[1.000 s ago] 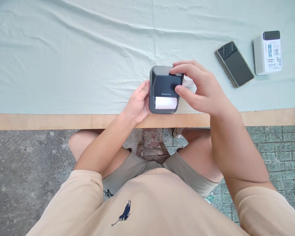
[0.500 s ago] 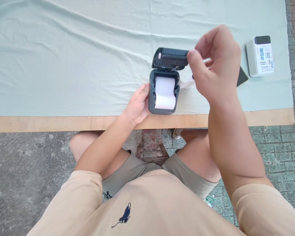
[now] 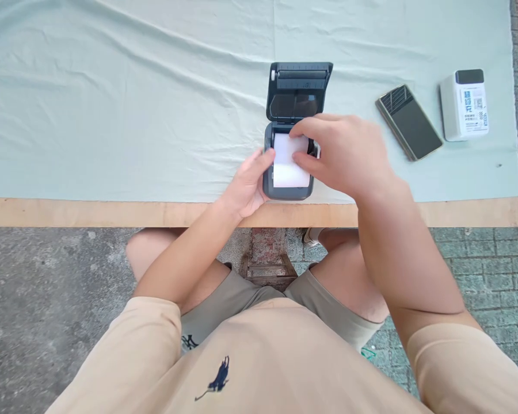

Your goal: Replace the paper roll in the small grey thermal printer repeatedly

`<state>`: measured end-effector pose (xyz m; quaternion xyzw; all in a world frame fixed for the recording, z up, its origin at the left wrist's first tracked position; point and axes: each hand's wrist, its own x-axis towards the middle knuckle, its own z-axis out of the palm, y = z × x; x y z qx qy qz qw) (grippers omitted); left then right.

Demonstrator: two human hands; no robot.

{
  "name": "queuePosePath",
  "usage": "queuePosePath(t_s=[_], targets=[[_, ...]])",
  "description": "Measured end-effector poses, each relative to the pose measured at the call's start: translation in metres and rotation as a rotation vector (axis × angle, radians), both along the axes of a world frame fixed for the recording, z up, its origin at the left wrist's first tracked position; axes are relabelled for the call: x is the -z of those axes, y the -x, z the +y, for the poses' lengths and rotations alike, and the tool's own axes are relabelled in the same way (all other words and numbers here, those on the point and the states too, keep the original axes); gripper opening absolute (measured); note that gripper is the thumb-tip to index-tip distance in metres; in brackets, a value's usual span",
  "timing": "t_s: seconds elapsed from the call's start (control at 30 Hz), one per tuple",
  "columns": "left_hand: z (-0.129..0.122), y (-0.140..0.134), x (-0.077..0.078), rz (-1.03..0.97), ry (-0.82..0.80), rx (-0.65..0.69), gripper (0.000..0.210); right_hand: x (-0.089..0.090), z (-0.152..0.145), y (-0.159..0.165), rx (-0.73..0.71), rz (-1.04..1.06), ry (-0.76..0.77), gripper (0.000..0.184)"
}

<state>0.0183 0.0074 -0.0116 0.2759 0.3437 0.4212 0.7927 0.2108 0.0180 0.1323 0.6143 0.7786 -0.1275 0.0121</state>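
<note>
Left hand (image 3: 251,181): you hold the dark printer (image 3: 288,194) over the cloth (image 3: 155,126), near its front edge. Right hand (image 3: 349,152): thumb and fingers narrowly parted at the white paper roll (image 3: 287,172); pinch or touch, cannot tell. Since half a second ago, you've released the lid (image 3: 300,89), now swung back: roll accessible. Your right hand hides the compartment's right side.

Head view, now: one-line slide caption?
Left hand holds a dark printer, its lid raised; right hand is at the white paper roll inside.
</note>
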Motion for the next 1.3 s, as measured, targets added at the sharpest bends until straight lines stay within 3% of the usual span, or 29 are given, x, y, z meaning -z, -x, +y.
queuePosePath(t_s=[0.2,0.4,0.57,0.7,0.8,0.93,1.1,1.2,1.3], targets=[[-0.008,-0.002,-0.007,0.059,-0.043,0.039,0.106,-0.006,0.003,0.019,-0.026,-0.235,0.114,0.040],[-0.009,-0.003,-0.010,0.064,-0.058,0.058,0.110,-0.009,0.004,0.019,-0.031,-0.228,0.131,0.030],[-0.008,-0.002,-0.009,0.045,-0.042,0.045,0.109,-0.020,0.002,0.013,-0.037,-0.202,0.106,0.032],[-0.006,-0.001,-0.007,0.022,-0.031,0.009,0.103,-0.024,-0.003,-0.024,0.086,0.195,-0.043,0.039],[-0.005,-0.001,-0.008,-0.004,-0.016,0.005,0.101,-0.020,-0.015,-0.072,0.268,0.453,-0.296,0.026],[-0.005,-0.001,-0.011,-0.006,0.006,-0.001,0.103,-0.003,-0.029,-0.127,0.460,0.320,-0.348,0.030],[-0.004,0.000,-0.012,-0.008,-0.001,-0.001,0.100,0.029,-0.026,-0.154,0.618,0.142,-0.170,0.038],[-0.001,0.000,-0.010,-0.001,-0.032,-0.004,0.092,0.039,-0.025,-0.163,0.606,0.168,-0.054,0.035],[0.002,-0.001,-0.008,0.016,-0.040,-0.014,0.088,0.034,-0.028,-0.165,0.490,0.219,-0.109,0.057]])
